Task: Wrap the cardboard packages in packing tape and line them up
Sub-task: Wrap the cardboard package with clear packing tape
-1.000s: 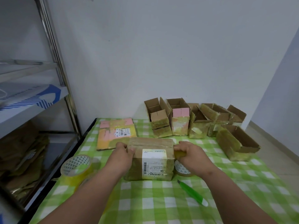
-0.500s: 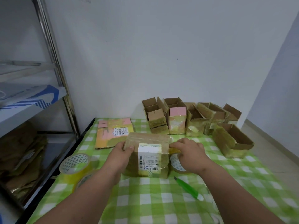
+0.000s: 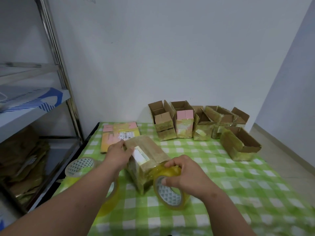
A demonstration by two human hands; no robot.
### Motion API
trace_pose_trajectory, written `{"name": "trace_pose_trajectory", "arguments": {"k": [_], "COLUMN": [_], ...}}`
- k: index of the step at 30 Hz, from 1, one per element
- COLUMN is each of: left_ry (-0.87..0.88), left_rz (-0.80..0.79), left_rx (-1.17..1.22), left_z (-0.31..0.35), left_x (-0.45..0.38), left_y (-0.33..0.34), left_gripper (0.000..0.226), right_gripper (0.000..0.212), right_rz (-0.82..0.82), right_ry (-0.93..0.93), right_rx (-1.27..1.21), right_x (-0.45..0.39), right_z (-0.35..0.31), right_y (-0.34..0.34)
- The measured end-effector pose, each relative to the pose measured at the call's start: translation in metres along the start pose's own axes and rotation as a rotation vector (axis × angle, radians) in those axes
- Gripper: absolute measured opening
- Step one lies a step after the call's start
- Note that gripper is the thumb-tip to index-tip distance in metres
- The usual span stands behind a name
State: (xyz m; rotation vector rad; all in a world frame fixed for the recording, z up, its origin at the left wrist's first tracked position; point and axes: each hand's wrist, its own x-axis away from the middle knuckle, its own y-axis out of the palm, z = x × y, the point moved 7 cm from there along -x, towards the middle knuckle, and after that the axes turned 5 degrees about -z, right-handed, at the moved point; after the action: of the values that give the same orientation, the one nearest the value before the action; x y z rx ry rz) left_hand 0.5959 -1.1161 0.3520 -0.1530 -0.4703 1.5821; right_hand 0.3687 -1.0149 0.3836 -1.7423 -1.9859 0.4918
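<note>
A metal rack (image 3: pixel 56 65) stands at the far left, its lower shelf heaped with crumpled brown packing. On the bench (image 3: pixel 238 193), covered in a green and white checked cloth, a roll of yellowish clear tape (image 3: pixel 80 166) with a triangle-printed core lies near the left edge, and a second roll (image 3: pixel 110 198) shows partly under the left forearm. Behind them a flat yellow and pink package (image 3: pixel 117 135) lies near the wall. The left hand (image 3: pixel 117 155) grips the far end of a brown cardboard package (image 3: pixel 146 160), a tilted oblong block with a white label and glossy tape on its near end. The right hand (image 3: pixel 185 174) is curled round a third tape roll (image 3: pixel 170 189), thumb at the core, held against the package's near end. Along the wall stand about five open cardboard boxes (image 3: pixel 190 123) in a row, their sides shiny with tape, one with a pink flap. A sixth open box (image 3: pixel 240 145) lies tipped at the right.
</note>
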Motion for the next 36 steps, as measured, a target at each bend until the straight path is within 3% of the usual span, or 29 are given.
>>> {"name": "trace_pose_trajectory", "arguments": {"k": [2, 4, 7, 9, 13, 19, 25, 31, 36], "left_ry": [0.083, 0.287, 0.504, 0.505, 0.493, 0.569, 0.578, 0.559, 0.563], "left_rz": [0.075, 0.157, 0.048, -0.068, -0.111, -0.228, -0.346, -0.274, -0.279], "left_rx": [-0.186, -0.307, -0.533, -0.640, -0.587, -0.581, -0.555, -0.569, -0.638], "left_z": [0.008, 0.025, 0.035, 0.029, 0.027, 0.041, 0.043, 0.045, 0.047], "left_x": [0.009, 0.026, 0.047, 0.052, 0.054, 0.060, 0.060, 0.053, 0.049], "left_y": [0.004, 0.009, 0.031, 0.040, 0.038, 0.044, 0.054, 0.058, 0.060], "left_gripper": [0.070, 0.065, 0.054, 0.064, 0.068, 0.048, 0.041, 0.038, 0.036], "right_gripper": [0.042, 0.045, 0.044, 0.042, 0.032, 0.038, 0.033, 0.048, 0.035], "right_rz": [0.054, 0.084, 0.105, 0.085, 0.096, 0.031, 0.114, 0.062, 0.057], "right_ry": [0.003, 0.021, 0.021, 0.020, 0.023, 0.021, -0.034, -0.033, -0.040], "right_rx": [-0.008, -0.035, -0.095, -0.238, -0.558, -0.596, -0.561, -0.654, -0.661], "right_x": [0.001, 0.005, 0.010, 0.011, 0.017, 0.026, 0.028, 0.033, 0.040], "right_z": [0.003, 0.007, 0.010, 0.014, 0.027, 0.032, 0.025, 0.032, 0.040], "right_y": [0.006, 0.011, 0.016, 0.019, 0.028, 0.047, 0.055, 0.062, 0.064]}}
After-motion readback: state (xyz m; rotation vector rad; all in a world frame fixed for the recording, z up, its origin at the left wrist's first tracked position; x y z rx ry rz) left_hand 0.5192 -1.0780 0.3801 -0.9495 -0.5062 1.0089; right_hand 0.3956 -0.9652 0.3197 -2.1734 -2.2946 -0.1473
